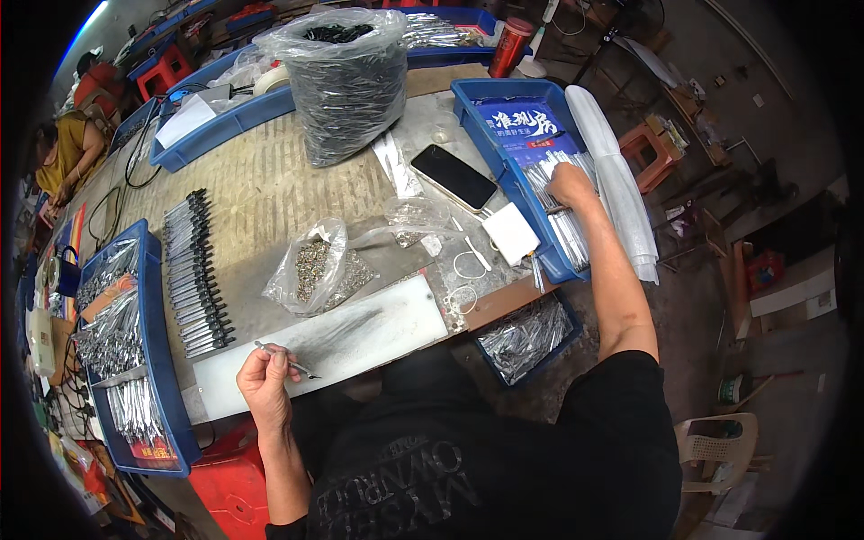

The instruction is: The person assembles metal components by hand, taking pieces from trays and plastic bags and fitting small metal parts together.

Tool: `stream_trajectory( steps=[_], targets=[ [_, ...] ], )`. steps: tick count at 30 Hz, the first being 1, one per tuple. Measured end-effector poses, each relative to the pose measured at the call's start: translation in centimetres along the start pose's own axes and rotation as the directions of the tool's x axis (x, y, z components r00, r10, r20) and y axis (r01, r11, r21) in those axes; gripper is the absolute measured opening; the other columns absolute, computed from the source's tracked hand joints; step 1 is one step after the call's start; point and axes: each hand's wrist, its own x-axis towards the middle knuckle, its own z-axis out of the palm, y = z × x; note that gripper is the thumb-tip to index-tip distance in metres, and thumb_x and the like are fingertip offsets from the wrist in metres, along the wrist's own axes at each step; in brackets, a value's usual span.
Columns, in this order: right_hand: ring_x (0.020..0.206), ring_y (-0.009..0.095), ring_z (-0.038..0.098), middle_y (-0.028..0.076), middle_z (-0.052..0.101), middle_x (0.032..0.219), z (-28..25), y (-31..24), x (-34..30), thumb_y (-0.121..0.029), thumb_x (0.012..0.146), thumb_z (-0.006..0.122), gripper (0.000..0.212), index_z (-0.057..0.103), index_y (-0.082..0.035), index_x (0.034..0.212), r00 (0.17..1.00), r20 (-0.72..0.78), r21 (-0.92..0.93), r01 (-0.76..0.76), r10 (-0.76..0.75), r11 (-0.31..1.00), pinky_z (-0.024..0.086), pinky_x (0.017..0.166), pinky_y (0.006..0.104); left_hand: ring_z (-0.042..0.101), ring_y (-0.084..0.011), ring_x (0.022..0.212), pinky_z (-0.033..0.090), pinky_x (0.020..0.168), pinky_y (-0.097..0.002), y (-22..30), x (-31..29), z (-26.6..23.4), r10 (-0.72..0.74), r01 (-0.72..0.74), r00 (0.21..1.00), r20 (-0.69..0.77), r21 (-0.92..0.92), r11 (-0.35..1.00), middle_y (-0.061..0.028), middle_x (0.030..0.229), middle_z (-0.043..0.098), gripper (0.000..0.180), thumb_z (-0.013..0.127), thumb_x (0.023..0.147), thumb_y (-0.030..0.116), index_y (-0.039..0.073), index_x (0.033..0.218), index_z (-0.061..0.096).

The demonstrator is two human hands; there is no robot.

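My left hand (267, 382) is closed in a pinch around a slim metal rod with a dark tip (304, 368), just over the near edge of a white board (360, 326). The rod's exact kind is too small to tell. At the right, my right hand (571, 185) reaches into a blue tray (500, 160) and touches slim silver rods (567, 236) lying in it. Its fingers are curled together, and what they hold is hidden. Near the left hand, a row of silver rods with black ends (192, 279) lies side by side on the table.
Clear bags of small metal parts (313, 270) lie mid-table, with a phone (454, 176) and a white square case (510, 234) beyond. A large bag of dark parts (349, 94) stands at the back. Another blue tray (155, 360) stands left; a bin (531, 342) sits below the table edge.
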Motion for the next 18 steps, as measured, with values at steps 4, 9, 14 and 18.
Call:
stream_trajectory(
  steps=[4,9,14,18],
  targets=[
    [0.094,0.034,0.059,0.023,0.061,0.097,0.17,-0.08,0.02,-0.010,0.072,0.057,0.026,0.062,0.002,0.094,1.000,-0.012,0.000,0.005,-0.005,1.000,0.047,0.080,0.0415,0.052,-0.0106,0.059,0.045,0.050,-0.0214,0.30,-0.03,0.36,0.003,-0.003,1.000,0.019,0.004,1.000,-0.0075,0.075,0.057,0.010,0.060,0.083,0.009,-0.001,0.083,0.058],
    [0.094,0.035,0.059,0.022,0.061,0.097,0.00,-0.17,0.02,-0.009,0.073,0.057,0.024,0.062,0.002,0.093,1.000,0.020,-0.044,0.010,-0.009,0.999,0.047,0.081,0.0422,0.052,-0.0104,0.058,0.044,0.050,-0.0214,0.28,-0.05,0.23,0.006,-0.006,1.000,0.012,0.003,1.000,-0.0073,0.075,0.057,0.010,0.060,0.083,0.009,-0.001,0.082,0.058],
    [0.095,0.035,0.059,0.025,0.059,0.099,-0.38,-0.06,0.24,-0.007,0.071,0.055,0.026,0.062,0.005,0.094,0.991,0.117,-0.071,0.075,-0.066,0.995,0.046,0.081,0.0410,0.052,-0.0095,0.057,0.044,0.048,-0.0203,-0.02,-0.19,-0.21,0.032,-0.033,0.999,0.014,0.033,0.999,-0.0075,0.075,0.057,0.009,0.057,0.086,0.010,0.002,0.085,0.056],
    [0.093,0.036,0.059,0.027,0.059,0.096,-0.41,0.16,0.39,-0.005,0.069,0.055,0.026,0.062,0.007,0.091,0.989,0.089,-0.062,0.124,-0.119,0.990,0.046,0.081,0.0405,0.052,-0.0101,0.058,0.045,0.049,-0.0210,0.15,-0.28,-0.15,0.012,-0.012,1.000,0.003,0.022,1.000,-0.0075,0.075,0.057,0.009,0.058,0.085,0.009,0.001,0.082,0.057]
  ],
)
